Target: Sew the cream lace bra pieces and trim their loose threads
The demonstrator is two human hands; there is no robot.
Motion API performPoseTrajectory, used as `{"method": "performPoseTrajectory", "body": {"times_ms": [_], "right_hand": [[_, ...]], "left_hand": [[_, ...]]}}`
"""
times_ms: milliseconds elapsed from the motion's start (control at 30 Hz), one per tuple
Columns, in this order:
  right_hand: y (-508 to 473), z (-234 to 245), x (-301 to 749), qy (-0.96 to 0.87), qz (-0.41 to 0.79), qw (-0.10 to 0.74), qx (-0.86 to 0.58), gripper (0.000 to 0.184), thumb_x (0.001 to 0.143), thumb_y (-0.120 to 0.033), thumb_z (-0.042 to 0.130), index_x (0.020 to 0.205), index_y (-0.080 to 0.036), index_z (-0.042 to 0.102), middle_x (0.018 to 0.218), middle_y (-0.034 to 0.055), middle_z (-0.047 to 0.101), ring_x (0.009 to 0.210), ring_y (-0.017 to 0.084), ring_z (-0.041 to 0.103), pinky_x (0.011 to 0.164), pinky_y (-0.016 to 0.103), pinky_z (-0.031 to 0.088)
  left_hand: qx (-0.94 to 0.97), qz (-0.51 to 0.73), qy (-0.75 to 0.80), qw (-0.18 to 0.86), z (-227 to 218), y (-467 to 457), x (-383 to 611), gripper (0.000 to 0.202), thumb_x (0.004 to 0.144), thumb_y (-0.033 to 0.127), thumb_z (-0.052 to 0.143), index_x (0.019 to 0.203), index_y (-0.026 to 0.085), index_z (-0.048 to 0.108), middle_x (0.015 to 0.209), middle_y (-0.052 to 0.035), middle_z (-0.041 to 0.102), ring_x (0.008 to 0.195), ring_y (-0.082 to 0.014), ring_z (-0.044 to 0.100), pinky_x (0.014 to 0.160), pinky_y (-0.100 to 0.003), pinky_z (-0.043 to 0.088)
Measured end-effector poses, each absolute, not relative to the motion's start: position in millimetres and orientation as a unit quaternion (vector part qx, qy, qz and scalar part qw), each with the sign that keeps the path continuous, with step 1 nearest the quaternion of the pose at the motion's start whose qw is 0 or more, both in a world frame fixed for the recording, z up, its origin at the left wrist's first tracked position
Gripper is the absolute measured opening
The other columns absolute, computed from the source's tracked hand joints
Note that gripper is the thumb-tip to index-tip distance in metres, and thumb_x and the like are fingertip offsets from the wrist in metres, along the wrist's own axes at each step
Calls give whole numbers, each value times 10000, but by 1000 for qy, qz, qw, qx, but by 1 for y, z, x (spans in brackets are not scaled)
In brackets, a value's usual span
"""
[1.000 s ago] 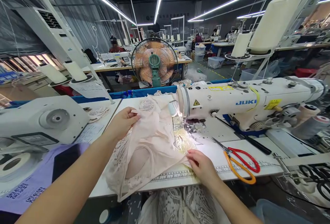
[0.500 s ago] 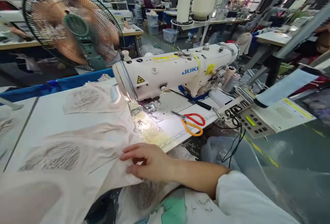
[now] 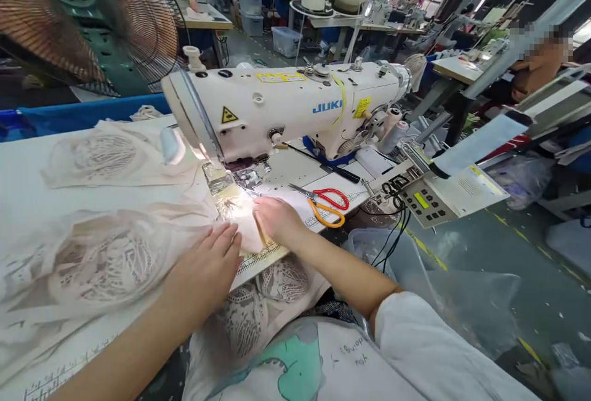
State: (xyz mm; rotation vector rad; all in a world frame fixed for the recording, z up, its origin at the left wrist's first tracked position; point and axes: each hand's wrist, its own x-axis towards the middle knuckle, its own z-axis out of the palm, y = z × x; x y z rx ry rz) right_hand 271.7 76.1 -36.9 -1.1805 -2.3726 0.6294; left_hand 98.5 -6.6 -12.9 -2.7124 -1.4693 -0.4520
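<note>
My left hand (image 3: 207,265) lies flat, fingers stretched out, on a beige bra (image 3: 120,259) with a lace-patterned cup. My right hand (image 3: 279,219) is closed on the pale fabric edge of that bra, just in front of the needle area of a white sewing machine (image 3: 286,105); its fingertips are partly hidden. Under the lamp, shiny clear film (image 3: 228,201) covers the machine bed by the fabric. A second beige bra piece (image 3: 108,151) rests further back on the table. More lace cups (image 3: 281,281) hang over the front edge at my lap.
Scissors (image 3: 323,204) with red and orange handles lie right of my right hand. Behind them is a black-handled tool (image 3: 344,174). A control panel (image 3: 422,201) juts out at the right, above a clear plastic bin (image 3: 383,250). A fan (image 3: 106,25) stands back left.
My left hand has come into view and onto the bra. My right hand has moved forward to the machine's needle area with the fabric edge. The view has shifted right.
</note>
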Motion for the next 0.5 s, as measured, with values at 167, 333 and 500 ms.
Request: {"method": "performPoseTrajectory", "body": {"times_ms": [167, 333, 500], "right_hand": [[71, -47, 308, -899, 243, 192, -310, 208, 862, -124, 537, 1020, -181, 660, 1226, 101, 635, 1214, 228, 525, 1065, 410, 385], [29, -25, 354, -920, 225, 108, -302, 141, 892, -209, 534, 863, -176, 668, 993, 99, 703, 931, 210, 640, 830, 339, 495], [35, 6, 377, -884, 161, 5, -440, 162, 913, -229, 521, 847, -156, 648, 884, 82, 685, 863, 195, 627, 718, 282, 462]], "left_hand": [[-887, -107, -441, 87, -44, 0, 98, 452, 919, 273, 313, 1118, 74, 667, 1187, -214, 654, 1084, -353, 623, 877, -521, 488], [-887, -86, -443, 92, -46, -1, 98, 528, 911, 416, 361, 1210, 66, 620, 1311, -180, 574, 1139, -358, 585, 896, -484, 480], [-885, -57, -461, 42, -31, 16, 91, 521, 923, 438, 324, 1152, 124, 670, 1245, -102, 645, 1060, -336, 616, 855, -473, 497]]}}
